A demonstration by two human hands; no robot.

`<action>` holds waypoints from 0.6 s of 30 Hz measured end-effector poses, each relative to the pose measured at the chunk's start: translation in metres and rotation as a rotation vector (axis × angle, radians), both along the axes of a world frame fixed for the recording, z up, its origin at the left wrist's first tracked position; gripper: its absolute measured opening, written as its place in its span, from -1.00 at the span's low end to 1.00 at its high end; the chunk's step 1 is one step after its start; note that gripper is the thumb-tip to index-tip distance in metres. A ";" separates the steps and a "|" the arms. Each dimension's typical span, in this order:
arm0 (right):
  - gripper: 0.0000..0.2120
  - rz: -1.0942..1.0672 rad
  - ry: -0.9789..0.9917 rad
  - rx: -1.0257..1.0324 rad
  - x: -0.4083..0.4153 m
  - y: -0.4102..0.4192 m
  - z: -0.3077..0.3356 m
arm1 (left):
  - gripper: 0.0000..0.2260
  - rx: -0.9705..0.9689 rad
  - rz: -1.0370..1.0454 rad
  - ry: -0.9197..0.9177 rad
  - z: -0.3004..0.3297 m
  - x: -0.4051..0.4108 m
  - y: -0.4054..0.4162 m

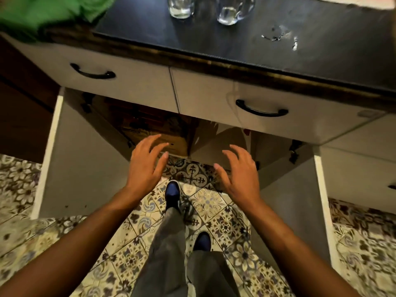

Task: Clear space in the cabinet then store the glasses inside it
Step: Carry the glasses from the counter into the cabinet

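Two clear glasses stand on the black countertop at the top: one glass on the left and another glass to its right. Below the drawers the cabinet stands with both doors swung wide. A brown cardboard box sits in its left half; the right half looks dark and bare. My left hand reaches toward the box with fingers spread, holding nothing. My right hand hovers before the right half, fingers spread too.
The left door and right door flank my arms. Two white drawers with black handles are closed above. A green cloth lies top left. My feet stand on patterned floor tiles.
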State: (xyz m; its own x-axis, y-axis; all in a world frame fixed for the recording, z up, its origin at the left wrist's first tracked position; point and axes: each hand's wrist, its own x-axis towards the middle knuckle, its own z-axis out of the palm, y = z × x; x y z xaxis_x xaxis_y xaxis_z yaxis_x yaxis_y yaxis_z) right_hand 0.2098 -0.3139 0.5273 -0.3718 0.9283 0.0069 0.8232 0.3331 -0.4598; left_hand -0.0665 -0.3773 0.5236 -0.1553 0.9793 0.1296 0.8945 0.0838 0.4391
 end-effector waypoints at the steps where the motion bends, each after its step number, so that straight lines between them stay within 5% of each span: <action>1: -0.53 -0.013 0.019 0.028 0.002 -0.004 0.012 | -0.62 0.027 -0.015 0.005 0.014 0.002 -0.002; 18: -0.69 -0.117 0.252 0.327 -0.047 -0.033 0.166 | -0.66 0.280 -0.094 -0.029 0.182 -0.039 -0.016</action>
